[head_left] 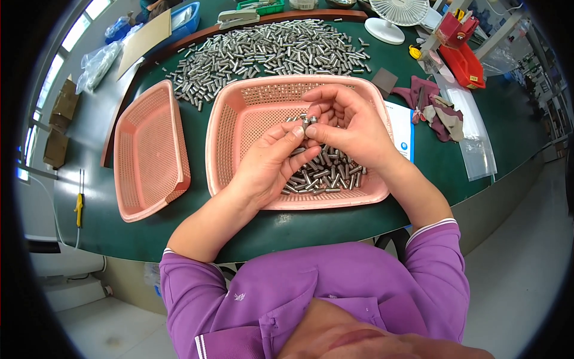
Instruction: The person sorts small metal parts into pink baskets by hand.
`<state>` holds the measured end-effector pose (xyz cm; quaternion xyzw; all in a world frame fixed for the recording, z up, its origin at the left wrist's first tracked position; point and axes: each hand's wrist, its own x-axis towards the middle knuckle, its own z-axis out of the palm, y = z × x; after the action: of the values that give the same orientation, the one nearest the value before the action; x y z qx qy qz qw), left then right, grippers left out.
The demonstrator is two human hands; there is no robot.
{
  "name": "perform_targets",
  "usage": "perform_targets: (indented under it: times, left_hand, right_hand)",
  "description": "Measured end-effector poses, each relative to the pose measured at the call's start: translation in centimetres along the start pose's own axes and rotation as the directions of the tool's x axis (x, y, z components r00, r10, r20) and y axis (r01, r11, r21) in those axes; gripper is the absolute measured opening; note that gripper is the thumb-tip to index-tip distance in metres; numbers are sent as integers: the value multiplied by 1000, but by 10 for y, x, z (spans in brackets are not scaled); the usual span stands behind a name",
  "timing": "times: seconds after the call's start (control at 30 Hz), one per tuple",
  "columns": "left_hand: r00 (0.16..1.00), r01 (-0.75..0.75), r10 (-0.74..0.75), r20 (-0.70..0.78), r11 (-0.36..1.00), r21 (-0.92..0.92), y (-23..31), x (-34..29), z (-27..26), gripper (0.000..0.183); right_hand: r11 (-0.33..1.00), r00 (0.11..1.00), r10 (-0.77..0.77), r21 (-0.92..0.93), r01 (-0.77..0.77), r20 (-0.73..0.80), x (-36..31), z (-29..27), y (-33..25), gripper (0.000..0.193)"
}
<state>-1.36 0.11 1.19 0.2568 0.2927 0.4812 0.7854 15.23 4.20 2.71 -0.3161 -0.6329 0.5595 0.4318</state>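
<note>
Both hands meet above a pink perforated plastic basket (230,173), pinching small shiny metal pins (305,124) between them. My left hand (272,154) grips with thumb and forefinger. From the other side my right hand (347,122) closes its thumb and fingers on the pins; how many are held is hard to tell. Below the hands, many loose metal pins (329,178) lie in the basket's right half, partly hidden by the fingers. A large spread pile of similar metal pins (269,51) covers the green table (206,230) behind the basket.
A second pink basket (152,155) stands at the left. A yellow-handled tool (79,209) lies near the left edge. A stapler (238,18), white fan (385,30), red bin (463,63), cloths (439,110) and plastic bags (475,149) sit at the back and right.
</note>
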Motion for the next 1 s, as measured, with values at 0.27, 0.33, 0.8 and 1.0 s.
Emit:
perform_targets:
  times: [0.27, 0.33, 0.8, 1.0]
  left_hand:
    - [996, -67, 69, -61, 997, 46, 1, -4, 8, 24]
    - [997, -55, 57, -47, 997, 59, 1, -3, 6, 26]
    - [998, -37, 41, -43, 996, 80, 1, -1, 5, 23]
    - [996, -87, 88, -34, 996, 12, -2, 3, -4, 23]
  right_hand:
    - [963, 984, -179, -206, 176, 4, -1, 0, 1, 33]
    - [954, 980, -201, -225, 196, 2, -1, 1, 1, 33]
    - [832, 949, -293, -458, 312, 115, -2, 0, 0, 22]
    - [991, 995, -98, -90, 96, -12, 0, 1, 2, 16]
